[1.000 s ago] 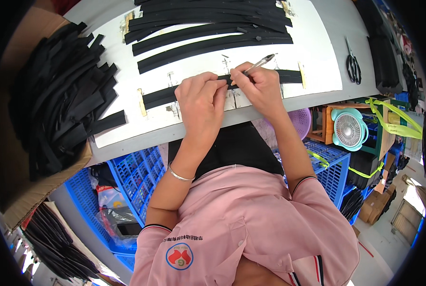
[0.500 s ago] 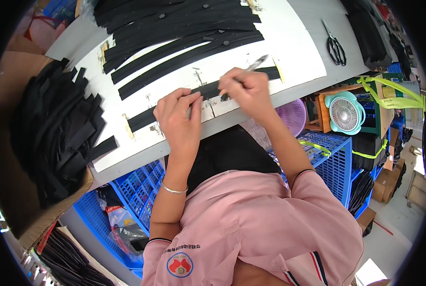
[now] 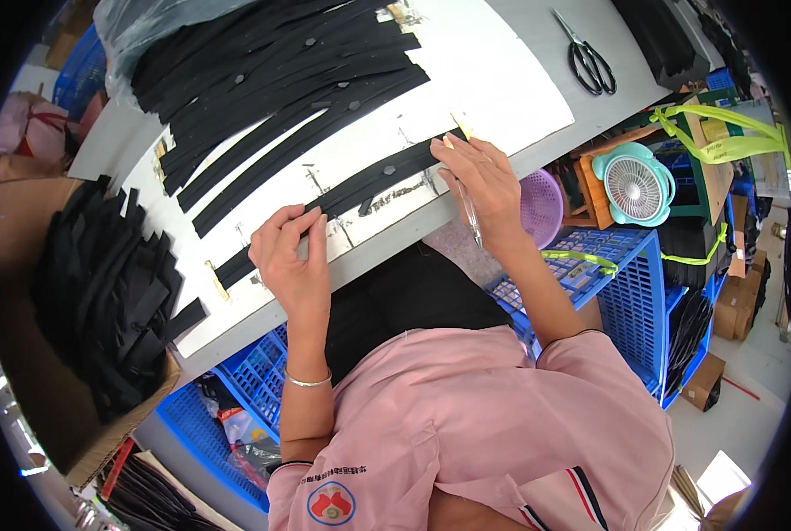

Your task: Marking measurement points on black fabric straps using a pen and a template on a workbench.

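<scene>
A long black strip [image 3: 369, 184] lies across the white sheet [image 3: 501, 88] near the table's front edge. My left hand [image 3: 291, 257] presses its fingertips on the strip's left part. My right hand [image 3: 479, 181] rests on the strip's right end, and a thin clear pen-like tool [image 3: 473, 217] sticks down out of its grip. Farther back lies a spread of several more black strips [image 3: 280, 80], some with small round dots.
A cardboard box [image 3: 23, 265] full of black strips stands at the left. Black scissors [image 3: 590, 60] lie at the table's right. Below the edge are blue crates [image 3: 625, 283], a purple basket [image 3: 541, 208] and a small teal fan [image 3: 634, 186].
My hands have moved apart along the strip, the left toward its left part and the right to its right end. The tool now points down out of my right hand. The view swung left.
</scene>
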Motion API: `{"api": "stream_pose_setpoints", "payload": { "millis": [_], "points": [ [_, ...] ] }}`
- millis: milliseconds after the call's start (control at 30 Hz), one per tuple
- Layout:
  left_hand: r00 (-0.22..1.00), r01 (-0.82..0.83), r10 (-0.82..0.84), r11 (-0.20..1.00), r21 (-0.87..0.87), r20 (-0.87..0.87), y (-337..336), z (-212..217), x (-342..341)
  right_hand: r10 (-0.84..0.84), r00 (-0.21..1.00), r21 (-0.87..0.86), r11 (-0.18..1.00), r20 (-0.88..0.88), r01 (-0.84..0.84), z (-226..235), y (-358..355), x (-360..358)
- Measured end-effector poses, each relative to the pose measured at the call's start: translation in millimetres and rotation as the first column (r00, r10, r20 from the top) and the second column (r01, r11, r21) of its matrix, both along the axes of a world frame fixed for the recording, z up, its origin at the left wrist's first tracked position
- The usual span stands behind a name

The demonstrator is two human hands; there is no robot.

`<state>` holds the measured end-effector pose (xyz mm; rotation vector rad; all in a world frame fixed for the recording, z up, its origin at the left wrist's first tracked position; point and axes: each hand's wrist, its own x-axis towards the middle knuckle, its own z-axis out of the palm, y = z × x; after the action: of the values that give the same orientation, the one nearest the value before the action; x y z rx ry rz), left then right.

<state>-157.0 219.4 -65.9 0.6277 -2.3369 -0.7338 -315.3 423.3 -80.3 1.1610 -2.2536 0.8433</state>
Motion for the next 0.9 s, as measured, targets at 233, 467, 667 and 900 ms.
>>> {"api": "stream_pose_setpoints", "payload": {
  "millis": [233, 467, 667, 900],
  "points": [
    [0.998, -0.021, 0.020, 1.000, 0.015, 0.065, -0.6, 1.9, 1.8, 0.101, 0.991, 0.024, 0.994, 0.087, -0.104, 3.4, 8.9, -8.5],
    [0.997, 0.069, -0.067, 0.995, 0.071, -0.041, 25.0, 10.0, -29.4, 0.109, 0.985, 0.011, 0.994, 0.132, -0.112, 0.6, 14.9, -9.9],
    [0.972, 0.221, -0.218, 0.975, 0.023, -0.089, 50.9, -0.4, -82.2, 0.125, 0.981, -0.019, 0.992, 0.146, -0.123, 2.7, 12.8, -13.9],
    [0.983, 0.168, -0.167, 0.986, -0.002, -0.077, 54.1, -6.2, -84.0, 0.172, 0.930, -0.158, 0.979, 0.326, -0.126, 31.0, -2.1, -31.3]
  ]
}}
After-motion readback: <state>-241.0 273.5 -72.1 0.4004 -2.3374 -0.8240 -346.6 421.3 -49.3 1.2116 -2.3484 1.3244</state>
